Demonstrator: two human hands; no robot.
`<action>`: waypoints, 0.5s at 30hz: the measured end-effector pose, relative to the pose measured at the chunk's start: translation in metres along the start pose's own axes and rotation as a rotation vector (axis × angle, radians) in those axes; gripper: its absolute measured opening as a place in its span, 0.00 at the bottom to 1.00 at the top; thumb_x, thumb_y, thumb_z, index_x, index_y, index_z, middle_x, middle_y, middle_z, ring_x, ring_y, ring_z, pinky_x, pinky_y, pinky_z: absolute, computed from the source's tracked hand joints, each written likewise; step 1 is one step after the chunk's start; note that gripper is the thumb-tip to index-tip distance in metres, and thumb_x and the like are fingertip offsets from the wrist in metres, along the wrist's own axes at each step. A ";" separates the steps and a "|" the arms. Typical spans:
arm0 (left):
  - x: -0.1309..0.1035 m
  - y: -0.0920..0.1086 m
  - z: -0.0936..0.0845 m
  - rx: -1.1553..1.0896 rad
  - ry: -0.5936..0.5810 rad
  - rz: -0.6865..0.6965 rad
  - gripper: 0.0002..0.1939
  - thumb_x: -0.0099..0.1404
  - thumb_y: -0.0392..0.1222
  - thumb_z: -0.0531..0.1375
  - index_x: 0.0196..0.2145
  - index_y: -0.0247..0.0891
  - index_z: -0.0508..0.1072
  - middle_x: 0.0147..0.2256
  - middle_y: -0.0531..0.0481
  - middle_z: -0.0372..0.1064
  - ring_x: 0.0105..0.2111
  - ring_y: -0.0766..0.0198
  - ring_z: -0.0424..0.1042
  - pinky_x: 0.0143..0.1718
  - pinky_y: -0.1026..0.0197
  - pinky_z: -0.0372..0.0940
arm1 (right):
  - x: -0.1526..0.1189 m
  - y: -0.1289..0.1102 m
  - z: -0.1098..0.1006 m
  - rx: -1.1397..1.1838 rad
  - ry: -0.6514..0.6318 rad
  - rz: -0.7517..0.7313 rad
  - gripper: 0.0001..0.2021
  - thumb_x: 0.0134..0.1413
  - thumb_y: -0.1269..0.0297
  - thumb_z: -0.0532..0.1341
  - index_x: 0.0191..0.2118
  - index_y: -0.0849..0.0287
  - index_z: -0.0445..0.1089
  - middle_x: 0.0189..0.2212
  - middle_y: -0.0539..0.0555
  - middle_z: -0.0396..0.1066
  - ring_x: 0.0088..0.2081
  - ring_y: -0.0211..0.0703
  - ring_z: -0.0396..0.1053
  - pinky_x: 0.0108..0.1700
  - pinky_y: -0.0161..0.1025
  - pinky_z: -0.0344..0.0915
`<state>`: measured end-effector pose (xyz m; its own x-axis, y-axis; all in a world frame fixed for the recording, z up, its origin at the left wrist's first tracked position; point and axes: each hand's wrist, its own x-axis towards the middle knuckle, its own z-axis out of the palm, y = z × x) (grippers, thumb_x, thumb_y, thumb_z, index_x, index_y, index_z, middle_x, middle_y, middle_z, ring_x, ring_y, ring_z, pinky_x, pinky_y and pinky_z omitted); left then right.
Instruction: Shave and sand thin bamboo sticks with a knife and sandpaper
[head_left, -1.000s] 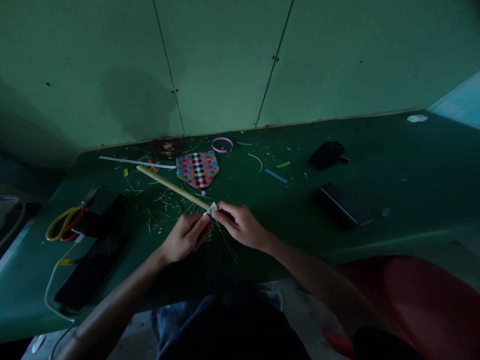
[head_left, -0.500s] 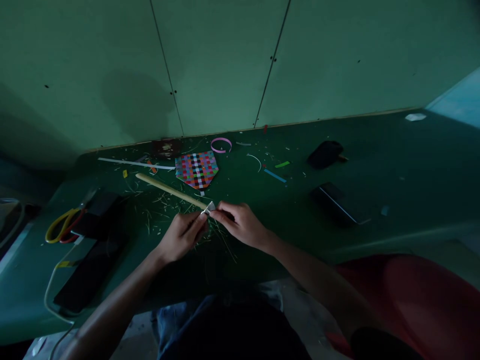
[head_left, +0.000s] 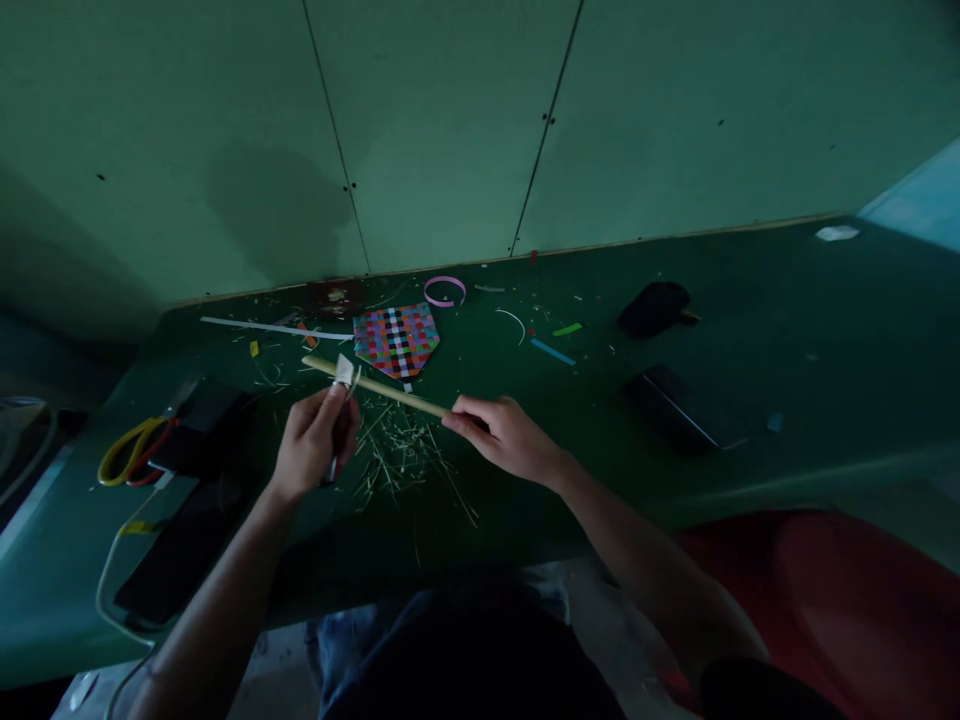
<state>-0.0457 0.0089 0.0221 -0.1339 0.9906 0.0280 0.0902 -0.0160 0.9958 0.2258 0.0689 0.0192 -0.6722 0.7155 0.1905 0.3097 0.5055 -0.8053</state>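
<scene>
- Two bare hands, both closed, both loaded, above the green table (head_left: pixel 750 350).
- Left hand (head_left: pixel 309 445): fingers wrapped round a knife (head_left: pixel 344 369), blade up; part of a dark and red handle shows below the fist.
- Right hand (head_left: pixel 504 437): thumb and fingers pinched tight on the near end of a pale stick (head_left: pixel 394 391).
- Stick runs from the right hand out to the far left, past the blade. Blade sits across it close to the far end; too dim to confirm contact. Thin pale curl (head_left: pixel 358 379) right beside the blade.
- Shavings (head_left: pixel 397 450) scattered on the table between the hands, below the stick.
- Woven multicolour piece (head_left: pixel 396 340) lies flat just beyond the stick; long white strip (head_left: pixel 274 328) reaches left from it.
- Pink loop (head_left: pixel 444 279) near the woven piece's far right corner. Blue strip (head_left: pixel 553 351) and green strip (head_left: pixel 568 329) further right.
- Scissors (head_left: pixel 142 430), yellow and red handles, on the table's left side, well apart from the stick.
</scene>
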 end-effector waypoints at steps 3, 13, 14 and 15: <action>0.002 -0.001 -0.003 -0.078 0.045 0.023 0.23 0.75 0.59 0.55 0.30 0.38 0.69 0.17 0.56 0.62 0.12 0.69 0.61 0.11 0.67 0.54 | 0.000 0.001 -0.003 0.009 -0.017 0.043 0.17 0.74 0.53 0.56 0.36 0.59 0.71 0.22 0.47 0.63 0.21 0.33 0.57 0.24 0.36 0.49; -0.021 -0.018 0.053 0.110 -0.429 -0.032 0.27 0.78 0.57 0.49 0.29 0.36 0.69 0.15 0.57 0.62 0.12 0.73 0.59 0.14 0.71 0.51 | -0.001 -0.008 0.004 0.180 -0.090 0.017 0.14 0.75 0.56 0.55 0.51 0.59 0.71 0.25 0.46 0.64 0.26 0.35 0.62 0.30 0.35 0.57; -0.021 -0.020 0.054 0.102 -0.438 -0.034 0.26 0.78 0.57 0.49 0.30 0.36 0.69 0.15 0.57 0.61 0.12 0.73 0.59 0.14 0.71 0.51 | -0.001 -0.009 0.005 0.199 -0.098 0.013 0.14 0.74 0.56 0.55 0.51 0.59 0.71 0.26 0.46 0.65 0.27 0.36 0.62 0.30 0.35 0.57; -0.021 -0.021 0.055 0.093 -0.445 -0.034 0.26 0.78 0.57 0.49 0.30 0.36 0.69 0.15 0.57 0.61 0.12 0.73 0.59 0.14 0.71 0.51 | -0.001 -0.010 0.005 0.215 -0.106 0.010 0.13 0.74 0.56 0.55 0.51 0.60 0.71 0.27 0.47 0.65 0.27 0.36 0.62 0.30 0.35 0.57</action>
<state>0.0092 -0.0039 -0.0039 0.2967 0.9527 -0.0653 0.1840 0.0101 0.9829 0.2203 0.0605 0.0238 -0.7400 0.6598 0.1309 0.1742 0.3760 -0.9101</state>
